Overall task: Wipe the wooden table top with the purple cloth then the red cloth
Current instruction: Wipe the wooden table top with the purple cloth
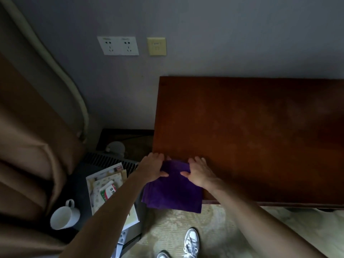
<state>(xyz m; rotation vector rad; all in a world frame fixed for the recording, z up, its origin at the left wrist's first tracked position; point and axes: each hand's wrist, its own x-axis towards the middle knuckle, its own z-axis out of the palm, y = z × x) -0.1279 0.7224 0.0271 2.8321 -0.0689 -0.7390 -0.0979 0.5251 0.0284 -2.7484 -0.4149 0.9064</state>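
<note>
The purple cloth [173, 189] lies over the near left corner of the wooden table top [251, 131], and its lower part hangs past the table's front edge. My left hand [153, 168] holds the cloth's left upper edge, thumb on top of the fabric and fingers over the far edge. My right hand [198, 173] holds the right upper edge the same way, thumb pointing left across the cloth. No red cloth is in view.
Left of the table stands a dark low unit with a white cup [64, 216] and a stack of printed papers and a small carton [108, 190]. Brown curtains [28, 146] hang at the left. Wall sockets [119, 46] are above. My shoes [190, 243] stand on patterned carpet.
</note>
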